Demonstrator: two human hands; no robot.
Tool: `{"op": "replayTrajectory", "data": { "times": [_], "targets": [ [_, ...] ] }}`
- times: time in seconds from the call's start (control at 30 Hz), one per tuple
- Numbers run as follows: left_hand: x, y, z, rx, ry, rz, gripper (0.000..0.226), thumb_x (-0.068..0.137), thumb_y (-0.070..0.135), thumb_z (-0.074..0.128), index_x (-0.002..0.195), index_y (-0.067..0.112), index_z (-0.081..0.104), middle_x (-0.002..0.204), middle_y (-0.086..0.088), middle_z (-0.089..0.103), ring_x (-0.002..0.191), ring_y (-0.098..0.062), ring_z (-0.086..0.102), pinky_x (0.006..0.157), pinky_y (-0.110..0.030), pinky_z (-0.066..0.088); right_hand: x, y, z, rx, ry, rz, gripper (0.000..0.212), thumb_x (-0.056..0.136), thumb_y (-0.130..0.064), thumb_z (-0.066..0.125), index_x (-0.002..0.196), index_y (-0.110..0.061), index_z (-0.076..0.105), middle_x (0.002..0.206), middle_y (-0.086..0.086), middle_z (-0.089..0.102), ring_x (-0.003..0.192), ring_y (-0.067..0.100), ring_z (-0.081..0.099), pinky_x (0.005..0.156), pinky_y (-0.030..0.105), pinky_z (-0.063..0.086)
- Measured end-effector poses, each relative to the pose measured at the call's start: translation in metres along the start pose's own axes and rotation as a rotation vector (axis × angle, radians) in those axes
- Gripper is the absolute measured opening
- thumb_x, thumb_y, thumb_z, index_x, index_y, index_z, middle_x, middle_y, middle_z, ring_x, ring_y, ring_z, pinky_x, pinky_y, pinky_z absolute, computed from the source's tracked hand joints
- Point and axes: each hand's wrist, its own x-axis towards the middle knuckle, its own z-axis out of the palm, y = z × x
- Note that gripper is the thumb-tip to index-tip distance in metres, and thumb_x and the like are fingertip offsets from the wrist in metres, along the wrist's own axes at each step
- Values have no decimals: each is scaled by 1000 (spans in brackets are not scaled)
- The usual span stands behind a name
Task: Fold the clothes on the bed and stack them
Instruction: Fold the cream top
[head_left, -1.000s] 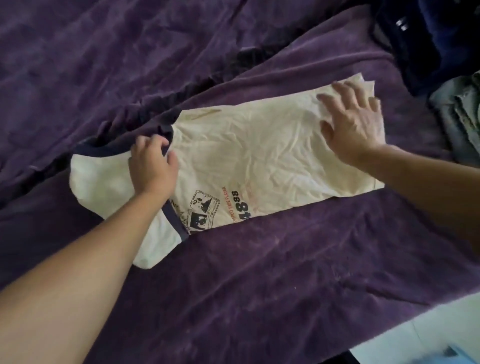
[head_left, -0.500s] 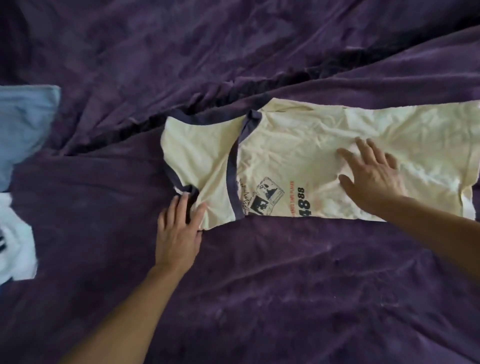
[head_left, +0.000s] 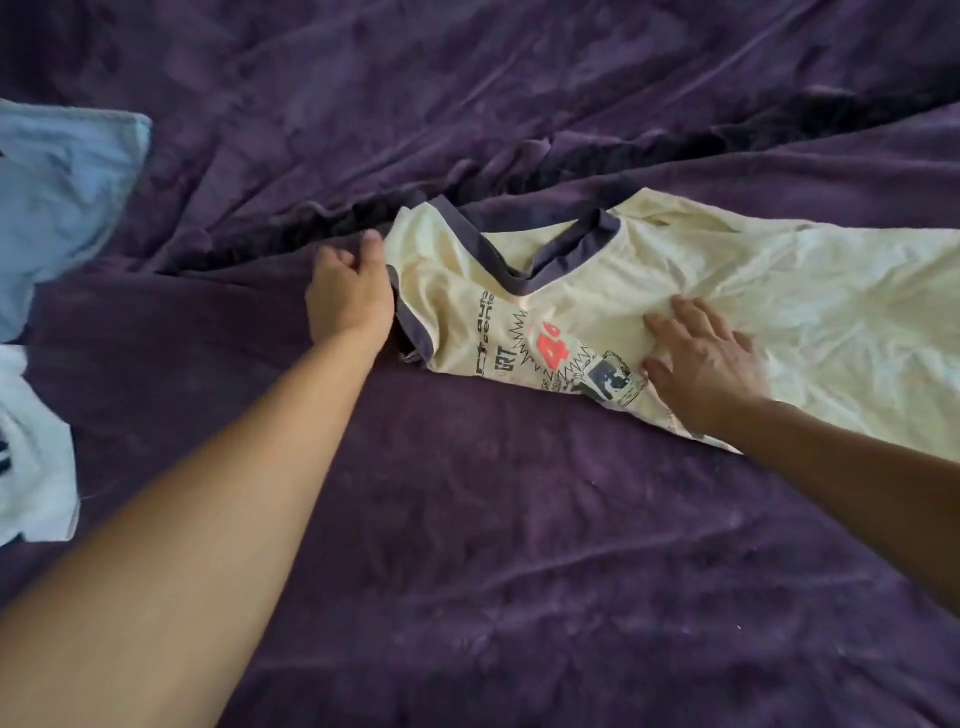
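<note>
A cream T-shirt (head_left: 727, 291) with dark navy collar and sleeve trim lies lengthwise on the purple bedspread (head_left: 519, 545), folded into a long strip, and runs off the right edge. Black and red print shows near its front edge. My left hand (head_left: 348, 291) is at the shirt's left end, with the thumb up and the fingers curled round the trimmed sleeve edge. My right hand (head_left: 701, 364) presses flat, fingers spread, on the shirt beside the print.
A light blue garment (head_left: 62, 208) lies at the left edge of the bed, with a white garment (head_left: 31, 457) just in front of it. A deep dark crease (head_left: 519, 176) in the bedspread runs behind the shirt.
My left hand went from the sleeve's near corner to the shirt's left end and took hold of it. The sleeve is turned in and more print shows. My right hand stays pressed down.
</note>
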Motion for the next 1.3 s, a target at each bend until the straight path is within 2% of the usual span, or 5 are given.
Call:
{"op": "replayTrajectory", "data": {
  "times": [0.23, 0.37, 0.57, 1.0, 1.3],
  "targets": [
    [-25, -29, 29, -121, -179, -67, 49, 72, 22, 74, 115, 11, 52, 106, -8, 63, 96, -30, 64, 84, -43, 55, 28, -53, -11, -110, 123, -384, 61, 96, -45, 43, 151, -32, 20, 162, 7, 2, 149, 25, 3, 113, 51, 18],
    [-18, -53, 11, -260, -189, 1, 12, 80, 21, 72, 86, 14, 65, 92, -2, 69, 81, -15, 65, 73, -31, 54, 98, -56, -33, -127, 105, -178, 65, 96, -49, 38, 152, -28, 13, 161, 10, -4, 148, 26, -2, 113, 53, 18],
    [-49, -24, -1, -151, -57, 282, 37, 83, 25, 70, 68, 1, 47, 70, -4, 49, 64, -16, 45, 63, -31, 37, 79, -41, -57, 109, 236, -137, 62, 97, -40, 44, 152, -28, 19, 161, 7, 8, 148, 26, 8, 111, 50, 28],
    [-233, 76, 144, 350, -625, 974, 33, 93, 39, 53, 113, 12, 55, 137, -8, 42, 113, -29, 53, 83, -42, 46, -97, 187, -30, 187, 359, 371, 53, 91, -19, 52, 143, -23, 40, 153, 4, 32, 131, 33, 34, 90, 55, 44],
    [-193, 47, 195, 798, -333, 1257, 68, 89, 49, 34, 150, 38, 6, 160, -11, -2, 146, -35, -4, 115, -59, 9, -90, 244, -43, 533, 472, 675, 75, 81, -60, 56, 142, -25, 32, 137, -1, 49, 125, 22, 45, 99, 42, 37]
  ]
}}
